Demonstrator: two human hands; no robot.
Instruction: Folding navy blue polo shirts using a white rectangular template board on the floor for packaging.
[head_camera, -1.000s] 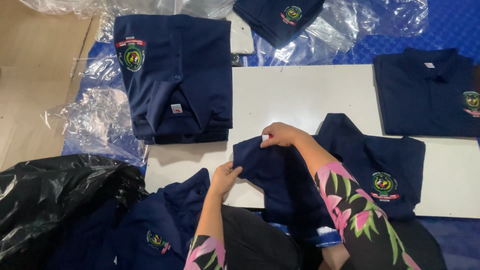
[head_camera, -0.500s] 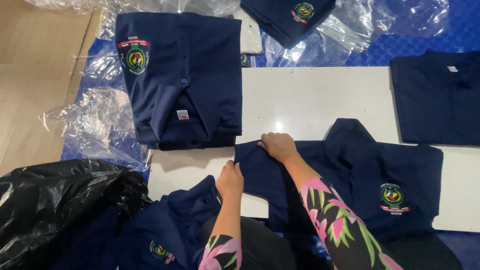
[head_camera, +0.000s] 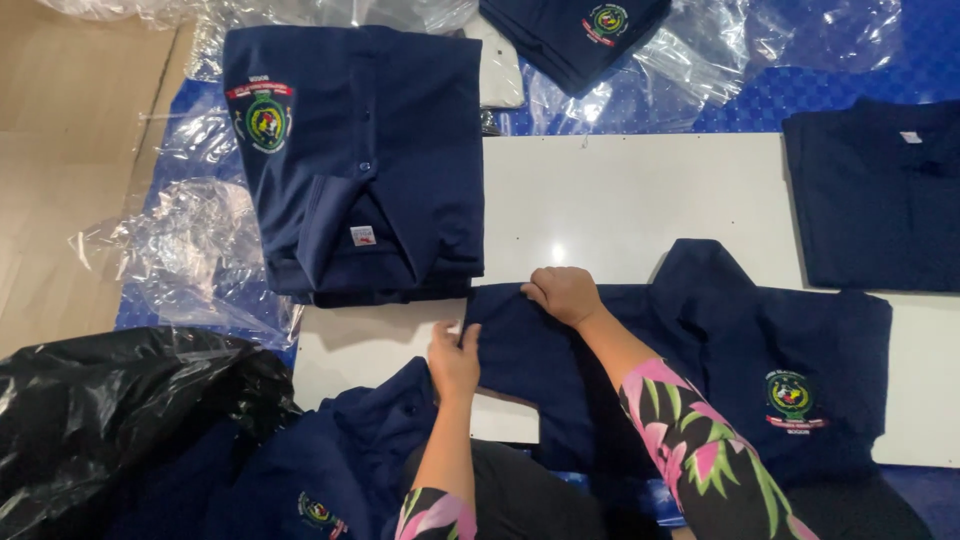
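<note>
Softly, both hands (head_camera: 455, 358) (head_camera: 565, 293) pinch a navy knit shirt (head_camera: 720, 360).

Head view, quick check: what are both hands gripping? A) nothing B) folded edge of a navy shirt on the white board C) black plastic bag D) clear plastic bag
B: the left hand and right hand both pinch the folded edge of the navy shirt lying on the white board.

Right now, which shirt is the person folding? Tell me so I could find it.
Find the white board in the middle. On its near edge lies a navy polo shirt spread open, with a round badge on the right. Unlike the folded stack at the far left, this one has both hands on it, the left hand and the right hand gripping its left edge.
</note>
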